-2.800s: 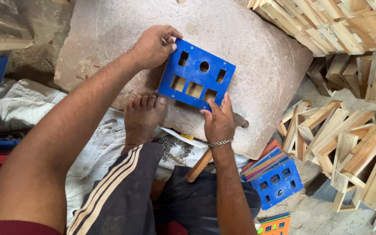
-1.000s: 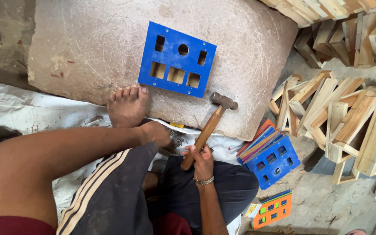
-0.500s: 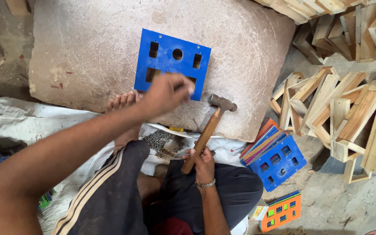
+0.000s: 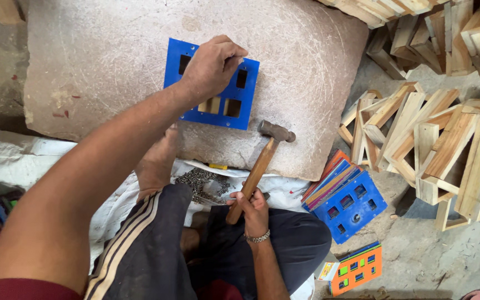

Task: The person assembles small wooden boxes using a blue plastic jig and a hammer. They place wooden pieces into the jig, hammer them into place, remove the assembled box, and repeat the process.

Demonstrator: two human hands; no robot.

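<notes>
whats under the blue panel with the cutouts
The blue panel lies flat on a scratched stone slab. Pale wood shows through its lower cutouts, so a wooden piece sits beneath. The left hand covers the panel's middle, hiding the rest.

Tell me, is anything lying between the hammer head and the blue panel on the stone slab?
Nothing visible: only bare stone slab separates the hammer, gripped by the right hand, from the blue panel under the left hand.

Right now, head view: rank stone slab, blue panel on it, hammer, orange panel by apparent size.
1. stone slab
2. blue panel
3. hammer, long but thin
4. orange panel, though it lies lower, farther from the camera
</notes>
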